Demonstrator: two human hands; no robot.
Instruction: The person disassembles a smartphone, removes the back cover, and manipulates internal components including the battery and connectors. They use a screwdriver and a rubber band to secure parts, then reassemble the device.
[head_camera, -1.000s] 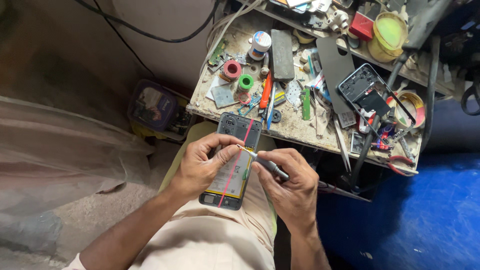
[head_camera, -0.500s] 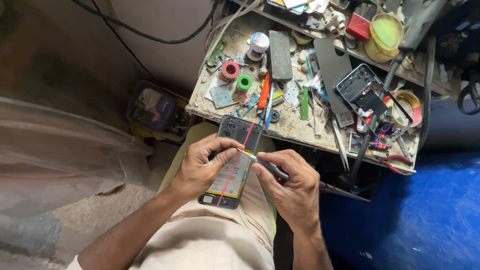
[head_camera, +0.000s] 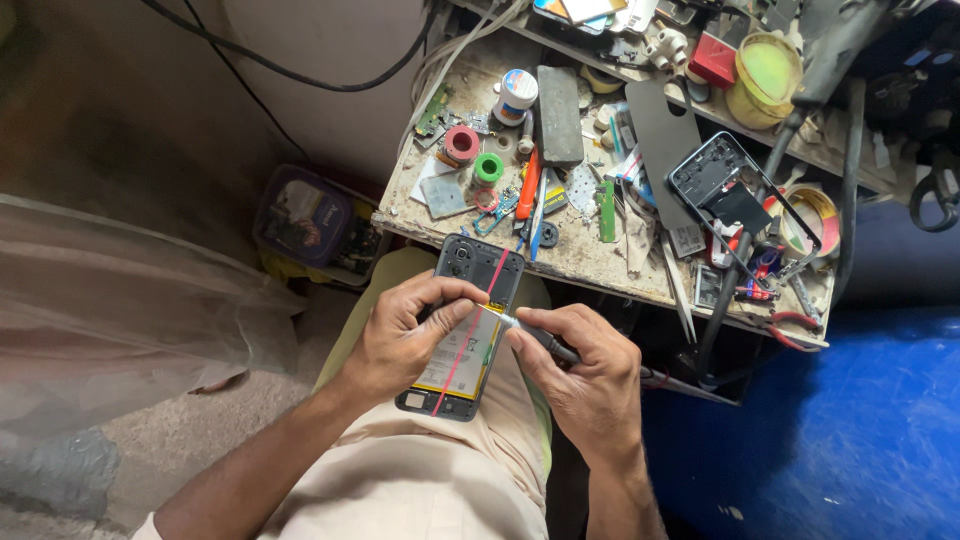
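Opened smartphone (head_camera: 463, 325): a flat black rectangular body with its back cover off, a pale battery panel and a thin red line running lengthwise down its middle. We are holding it over our lap, just below the front edge of the workbench (head_camera: 590, 262).

Left hand (head_camera: 405, 335): we are curling it around the phone's left edge, thumb lying across the battery, fingers closed on the casing.

Right hand (head_camera: 585, 375): we are pinching a slim grey metal-tipped screwdriver (head_camera: 535, 335) between thumb and forefinger, the remaining fingers folded in; its tip is touching the phone's right side near the middle.

Surroundings: the bench top is looking worn, pale and dusty, and we are seeing it crowded. Nearest the phone are lying an orange-handled tool (head_camera: 528, 185) and a green stick-shaped tool (head_camera: 606, 210). Further back are sitting a red tape roll (head_camera: 461, 143), a green tape roll (head_camera: 488, 167), a dark oblong block (head_camera: 559, 102) and a small round white tub (head_camera: 516, 92). To the right a black phone frame (head_camera: 725, 180) is resting tilted, with red-handled pliers (head_camera: 795, 330) at the bench corner. A yellow-green round container (head_camera: 765, 70) is standing on the rear shelf. A blue surface (head_camera: 850, 430) is spreading below right; a dark lidded box (head_camera: 305, 215) is sitting on the floor to the left.
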